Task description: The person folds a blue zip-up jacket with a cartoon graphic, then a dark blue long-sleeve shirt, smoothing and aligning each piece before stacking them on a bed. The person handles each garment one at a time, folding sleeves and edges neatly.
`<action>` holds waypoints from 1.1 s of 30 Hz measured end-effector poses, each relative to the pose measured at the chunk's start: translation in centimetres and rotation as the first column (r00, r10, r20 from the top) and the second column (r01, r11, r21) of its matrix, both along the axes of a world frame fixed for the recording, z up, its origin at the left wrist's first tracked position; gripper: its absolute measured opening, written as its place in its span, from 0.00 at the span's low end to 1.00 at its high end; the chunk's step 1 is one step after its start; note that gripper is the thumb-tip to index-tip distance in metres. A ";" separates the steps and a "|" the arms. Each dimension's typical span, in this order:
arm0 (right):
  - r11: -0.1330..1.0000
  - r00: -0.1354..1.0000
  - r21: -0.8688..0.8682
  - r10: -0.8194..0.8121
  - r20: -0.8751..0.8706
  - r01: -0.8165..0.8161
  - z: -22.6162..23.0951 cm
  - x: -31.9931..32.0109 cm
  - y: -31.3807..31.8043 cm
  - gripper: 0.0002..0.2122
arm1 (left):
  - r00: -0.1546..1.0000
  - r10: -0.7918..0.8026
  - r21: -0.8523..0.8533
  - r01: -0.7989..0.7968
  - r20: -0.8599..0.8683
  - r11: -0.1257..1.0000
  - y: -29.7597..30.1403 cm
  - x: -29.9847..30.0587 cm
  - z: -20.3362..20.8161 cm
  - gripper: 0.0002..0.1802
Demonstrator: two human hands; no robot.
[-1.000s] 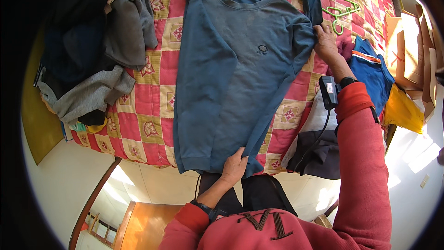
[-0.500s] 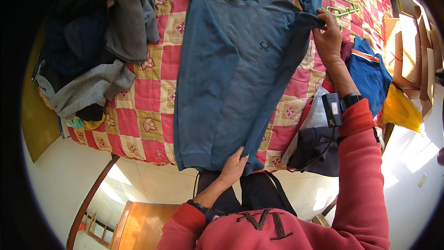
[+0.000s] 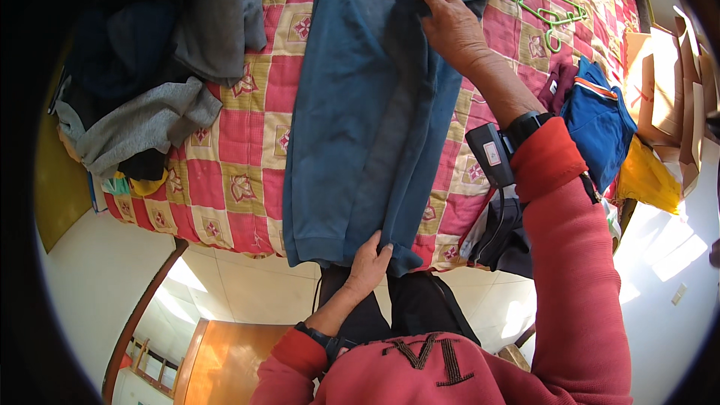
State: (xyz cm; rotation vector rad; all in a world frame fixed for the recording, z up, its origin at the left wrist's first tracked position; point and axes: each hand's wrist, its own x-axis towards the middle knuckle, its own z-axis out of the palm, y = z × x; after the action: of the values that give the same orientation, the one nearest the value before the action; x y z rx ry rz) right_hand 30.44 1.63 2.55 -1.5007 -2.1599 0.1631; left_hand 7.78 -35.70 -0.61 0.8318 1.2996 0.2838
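Observation:
A blue sweatshirt (image 3: 341, 127) lies lengthwise on the bed, collar at the far end and hem at the near edge. Its left sleeve runs straight down the front, and the right side is folded inward. My left hand (image 3: 369, 264) pinches the fabric at the hem. Near the collar, my right hand (image 3: 454, 26) is closed on the folded shoulder of the same sweatshirt, its fingertips partly hidden. Part of the right sleeve spreads out beyond that hand toward the far right.
Dark and grey clothes (image 3: 150, 120) are heaped on the left. Green hangers (image 3: 551, 15) lie far right on the checked quilt (image 3: 247, 150). Closer in are folded blue clothing (image 3: 596, 120), a yellow cloth (image 3: 649, 172) and dark garments (image 3: 506, 236). Cardboard boxes (image 3: 664, 82) stand beyond.
My right hand has moved left with the sweatshirt's right shoulder, folding that side inward over the front. The sleeve no longer covers the hangers. My left hand stays on the hem.

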 end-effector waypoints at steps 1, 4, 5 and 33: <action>0.997 0.999 -0.062 -0.040 -0.034 0.037 -0.4 -0.2 -0.2 0.17 | 1.000 0.017 -0.017 -0.017 0.010 1.000 0.0 0.0 -0.2 0.16; 0.993 0.973 0.017 -0.108 -0.204 0.114 -1.1 0.8 -2.2 0.19 | 0.996 0.051 -0.110 -0.043 0.071 0.993 0.5 -0.3 -0.1 0.20; 0.985 0.954 0.037 -0.153 -0.257 0.168 -1.4 1.3 -3.2 0.19 | 0.992 0.052 -0.166 -0.032 0.114 0.986 0.8 -0.5 0.1 0.19; 0.630 0.920 -0.757 -0.171 -0.353 -0.173 4.6 -5.6 -43.3 0.25 | 0.921 0.300 -0.629 -0.083 0.248 0.773 1.9 0.3 3.5 0.30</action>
State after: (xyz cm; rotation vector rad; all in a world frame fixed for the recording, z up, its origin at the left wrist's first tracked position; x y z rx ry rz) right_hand 24.79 -41.65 7.14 -1.6756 -1.7978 1.4560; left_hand 8.11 -33.76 2.91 0.0794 1.0526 0.1418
